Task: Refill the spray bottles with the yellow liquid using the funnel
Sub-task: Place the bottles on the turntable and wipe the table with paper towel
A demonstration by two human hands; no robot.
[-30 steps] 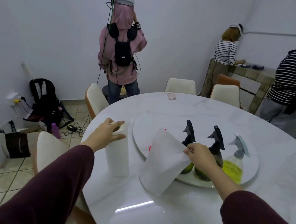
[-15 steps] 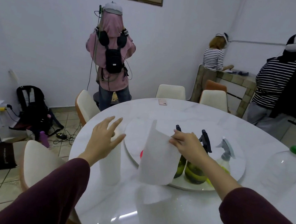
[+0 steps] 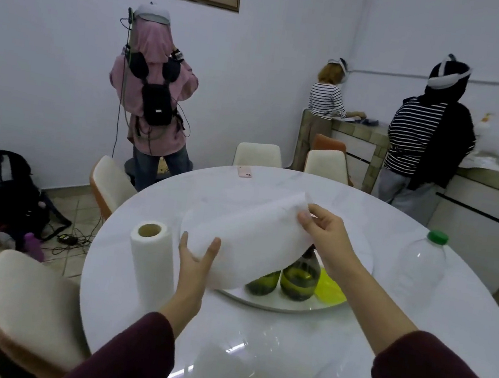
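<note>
A torn white paper towel sheet (image 3: 244, 242) is stretched in the air over the turntable (image 3: 290, 305). My right hand (image 3: 327, 237) pinches its upper right corner. My left hand (image 3: 195, 264) takes its lower left edge, fingers spread under it. Below the sheet stand two dark green spray bottles (image 3: 300, 278), their tops hidden by the paper. A third bottle with bright yellow liquid (image 3: 328, 289) shows beside them. The paper towel roll (image 3: 151, 261) stands upright at the left. No funnel is visible.
A large clear plastic bottle with a green cap (image 3: 420, 268) stands on the round white marble table (image 3: 252, 348) at the right. A pink phone (image 3: 244, 172) lies at the far edge. Chairs ring the table. Three people stand with their backs turned.
My left hand left the roll and came to the sheet's lower edge. My right hand lifted the sheet and turned it flat over the bottles. The camera tilted down.
</note>
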